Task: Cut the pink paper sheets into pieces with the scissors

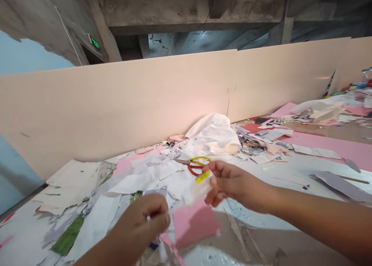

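My right hand (225, 180) is closed in a pinch on a small whitish, see-through piece with a yellow label (203, 177). Motion blur keeps its exact kind from showing. At the lower left, my left hand (142, 223) is curled, thumb against fingers; a small pale bit shows in the curl, but I cannot make out what it is. Between and below the hands lies a pink paper square (195, 224). Just beyond my right hand rest scissors with red and yellow handles (192, 167), partly hidden by the fingers.
White paper scraps (139, 177) cover much of the table. Behind them stand a crumpled white sheet (215, 136) and a cream partition (130, 107). To the right are a stack of cut paper pieces (255, 144) and a large pink sheet (334, 144). A green strip (68, 235) lies at left.
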Action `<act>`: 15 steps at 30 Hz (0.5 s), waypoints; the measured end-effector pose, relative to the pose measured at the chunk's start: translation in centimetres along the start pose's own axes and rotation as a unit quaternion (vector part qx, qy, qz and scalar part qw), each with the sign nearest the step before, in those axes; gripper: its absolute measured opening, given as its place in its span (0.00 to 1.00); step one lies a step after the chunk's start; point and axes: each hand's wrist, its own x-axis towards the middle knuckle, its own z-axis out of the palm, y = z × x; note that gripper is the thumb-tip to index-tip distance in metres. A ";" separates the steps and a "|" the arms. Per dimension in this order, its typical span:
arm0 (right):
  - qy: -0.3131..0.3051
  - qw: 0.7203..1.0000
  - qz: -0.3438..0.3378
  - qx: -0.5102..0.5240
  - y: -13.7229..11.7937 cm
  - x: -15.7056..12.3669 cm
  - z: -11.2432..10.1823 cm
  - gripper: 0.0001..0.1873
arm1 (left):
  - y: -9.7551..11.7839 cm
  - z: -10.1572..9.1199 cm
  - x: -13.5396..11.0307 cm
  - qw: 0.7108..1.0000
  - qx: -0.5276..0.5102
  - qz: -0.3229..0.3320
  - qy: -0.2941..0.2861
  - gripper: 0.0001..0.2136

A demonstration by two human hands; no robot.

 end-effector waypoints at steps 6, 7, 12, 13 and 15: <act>0.009 0.999 0.009 0.048 2.1 -0.9 0.3 0.15 | -1.7 -0.3 -2.4 0.998 0.055 0.012 0.040 0.13; 0.050 0.997 0.004 0.056 2.2 -0.5 0.2 0.14 | -2.4 -0.7 -2.4 0.997 0.044 -0.006 0.059 0.13; 0.293 0.948 0.003 0.122 1.5 1.6 -2.4 0.06 | -6.4 -3.3 -1.6 0.971 0.153 -0.081 0.168 0.18; 0.325 0.936 -0.002 0.139 1.4 1.9 -2.9 0.06 | -7.1 -3.6 -1.4 0.959 0.201 -0.091 0.178 0.18; 0.361 0.919 -0.009 0.158 1.1 2.2 -3.8 0.06 | -7.9 -4.1 -1.1 0.934 0.292 -0.109 0.176 0.19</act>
